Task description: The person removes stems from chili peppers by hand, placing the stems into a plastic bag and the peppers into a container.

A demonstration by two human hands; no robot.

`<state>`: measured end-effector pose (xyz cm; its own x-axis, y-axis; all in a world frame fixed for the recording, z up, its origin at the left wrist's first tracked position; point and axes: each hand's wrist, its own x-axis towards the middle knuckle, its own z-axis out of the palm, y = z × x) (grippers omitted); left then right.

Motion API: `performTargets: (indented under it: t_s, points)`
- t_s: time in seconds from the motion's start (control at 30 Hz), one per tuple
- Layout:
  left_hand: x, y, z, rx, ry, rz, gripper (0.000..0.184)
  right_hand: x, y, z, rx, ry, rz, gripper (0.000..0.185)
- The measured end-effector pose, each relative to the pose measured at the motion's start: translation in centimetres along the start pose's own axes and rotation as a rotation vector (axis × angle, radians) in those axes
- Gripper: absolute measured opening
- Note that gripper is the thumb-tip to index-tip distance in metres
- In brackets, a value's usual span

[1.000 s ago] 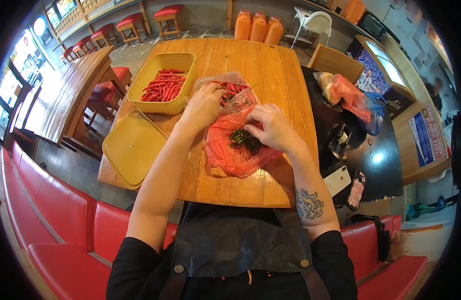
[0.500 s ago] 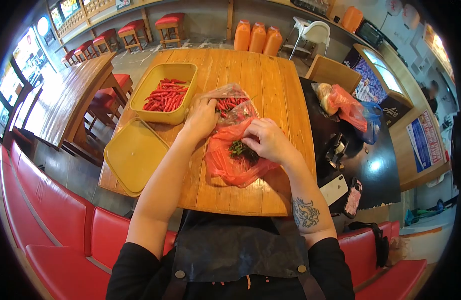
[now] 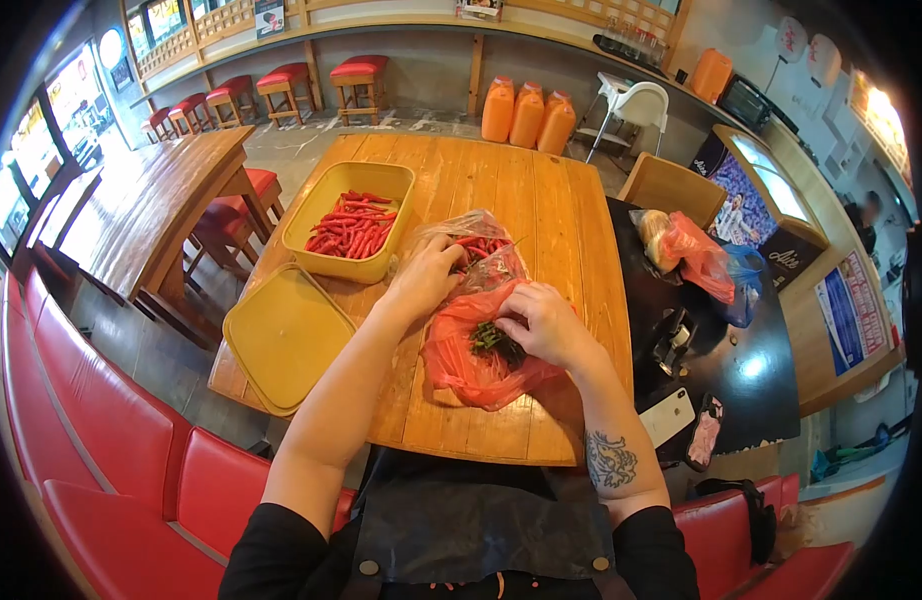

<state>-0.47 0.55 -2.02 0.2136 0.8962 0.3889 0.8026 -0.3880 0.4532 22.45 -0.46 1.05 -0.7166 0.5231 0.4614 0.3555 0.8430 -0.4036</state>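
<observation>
My left hand (image 3: 428, 277) rests at the left edge of a clear plastic bag (image 3: 466, 224), fingers curled over by the red chilies (image 3: 481, 247) inside; what its fingertips hold is hidden. Over a red plastic bag (image 3: 456, 350) my right hand (image 3: 547, 325) is closed in a pinch, and I cannot make out what is in it. Dark green chili stems (image 3: 491, 342) lie in that bag just under its fingertips. Left of both bags, a yellow tub (image 3: 299, 232) holds many red chilies (image 3: 351, 226). Its yellow lid (image 3: 289, 335) lies flat nearby.
The wooden table (image 3: 541, 185) bears all this. On a black table (image 3: 746, 395) at right are a phone (image 3: 667, 417), a pink-patterned case (image 3: 705, 432) and bagged goods (image 3: 696, 255). Orange jugs (image 3: 528, 115) and a white high chair (image 3: 636, 105) stand beyond. Red seating (image 3: 111, 420) lines the left.
The whole view has shifted, so the table sits lower in the picture. Both hands stay over the same bags, with only slight finger movement.
</observation>
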Motion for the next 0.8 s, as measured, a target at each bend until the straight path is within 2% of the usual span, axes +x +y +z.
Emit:
performTargets:
  t_s: [0.2, 0.3, 0.43, 0.6, 0.7, 0.8]
  points:
    - [-0.1, 0.6, -0.2, 0.048, -0.027, -0.024, 0.022, 0.0, 0.3, 0.2, 0.013, -0.054, 0.038, 0.012]
    - [-0.1, 0.9, -0.4, 0.073, 0.03, 0.014, 0.024, -0.1, 0.4, 0.2, 0.015, -0.054, 0.038, 0.012]
    - [0.0, 0.5, -0.2, 0.014, -0.021, 0.021, 0.026, -0.1, 0.4, 0.3, 0.022, -0.043, 0.025, 0.012]
    - [0.2, 0.5, -0.7, 0.067, 0.136, 0.116, 0.016, 0.0, 0.2, 0.0, 0.019, -0.055, 0.028, 0.012]
    - [0.3, 1.4, -1.6, -0.02, 0.234, 0.029, 0.015, -0.1, 0.1, 0.0, 0.009, -0.062, 0.046, 0.012]
    - [0.4, 2.8, -2.5, -0.129, 0.338, 0.035, 0.015, -0.1, 0.2, 0.1, -0.008, -0.015, 0.031, 0.013]
